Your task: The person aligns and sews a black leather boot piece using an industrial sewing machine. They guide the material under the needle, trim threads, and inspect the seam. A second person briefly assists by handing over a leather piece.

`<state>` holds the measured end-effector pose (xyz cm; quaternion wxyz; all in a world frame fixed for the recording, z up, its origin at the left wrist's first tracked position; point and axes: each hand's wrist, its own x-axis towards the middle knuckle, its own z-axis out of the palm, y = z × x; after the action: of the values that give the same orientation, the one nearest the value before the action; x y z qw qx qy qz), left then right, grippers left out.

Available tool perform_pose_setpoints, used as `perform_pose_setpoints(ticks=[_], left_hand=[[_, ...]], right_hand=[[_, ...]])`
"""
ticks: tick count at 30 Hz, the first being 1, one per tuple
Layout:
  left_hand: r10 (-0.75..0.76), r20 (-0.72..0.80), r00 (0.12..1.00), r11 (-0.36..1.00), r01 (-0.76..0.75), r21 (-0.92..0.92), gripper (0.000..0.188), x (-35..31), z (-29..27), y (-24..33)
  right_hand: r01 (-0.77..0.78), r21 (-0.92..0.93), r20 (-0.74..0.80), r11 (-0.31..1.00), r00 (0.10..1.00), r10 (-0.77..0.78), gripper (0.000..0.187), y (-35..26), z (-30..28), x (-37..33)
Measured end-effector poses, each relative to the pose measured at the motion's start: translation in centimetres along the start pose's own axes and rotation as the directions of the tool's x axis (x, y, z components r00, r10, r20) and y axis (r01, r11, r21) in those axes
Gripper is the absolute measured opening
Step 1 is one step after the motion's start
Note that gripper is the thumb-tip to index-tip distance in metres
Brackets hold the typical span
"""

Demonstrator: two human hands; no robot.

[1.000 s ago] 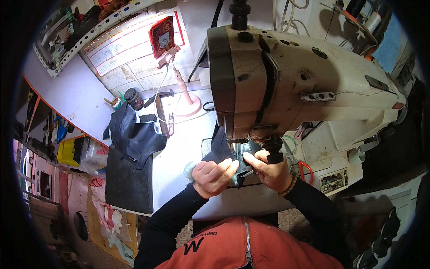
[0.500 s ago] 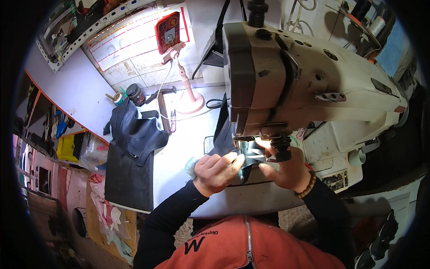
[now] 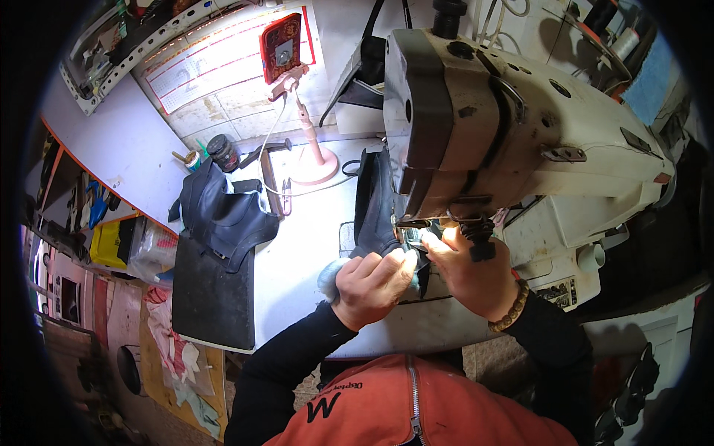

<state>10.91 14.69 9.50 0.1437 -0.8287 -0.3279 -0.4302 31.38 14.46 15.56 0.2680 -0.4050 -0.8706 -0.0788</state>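
A large cream sewing machine fills the upper right. Under its head lies a dark navy leather piece that runs back over the white table. My left hand pinches the near edge of that dark piece just left of the needle area, with a pale blue scrap peeking out beside it. My right hand presses on the same piece right at the presser foot. A beaded bracelet circles my right wrist.
A stack of dark leather pieces rests on a black mat at the left. Behind it stand a small dark bottle, a hammer and a pink stand holding a red phone. Shelves with clutter line the left edge.
The view has shifted so the machine sits further right. Both hands have stayed at the needle area, edging the dark piece slightly along under the foot.
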Motion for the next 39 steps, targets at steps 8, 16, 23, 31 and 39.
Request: perform_pose_setpoints(ticks=[8,16,23,31,39], left_hand=[[0.012,0.022,1.0,1.0,-0.012,0.008,0.025,0.1,-0.3,-0.1],[0.007,0.019,1.0,1.0,-0.008,0.021,0.025,-0.2,-0.4,-0.1],[0.006,-0.037,0.999,1.0,-0.005,0.019,0.02,-0.7,-0.1,-0.1],[-0.01,-0.053,0.999,0.999,0.012,0.037,0.021,-0.7,0.0,0.1],[-0.03,-0.056,0.998,0.999,0.032,0.038,0.026,-0.5,0.1,0.1]], right_hand=[[0.02,-0.017,-0.024,1.0,0.999,-0.021,0.022,-0.3,0.3,0.1],[-0.016,-0.068,-0.002,0.998,1.0,0.016,0.026,-0.5,0.6,-0.3],[-0.01,-0.077,-0.003,0.997,1.0,0.01,0.026,-0.2,1.0,-0.5],[-0.008,-0.094,-0.028,0.996,1.0,0.005,0.025,-0.2,1.3,-0.8],[0.03,-0.071,-0.118,0.997,0.992,-0.039,0.01,0.7,2.8,-1.2]])
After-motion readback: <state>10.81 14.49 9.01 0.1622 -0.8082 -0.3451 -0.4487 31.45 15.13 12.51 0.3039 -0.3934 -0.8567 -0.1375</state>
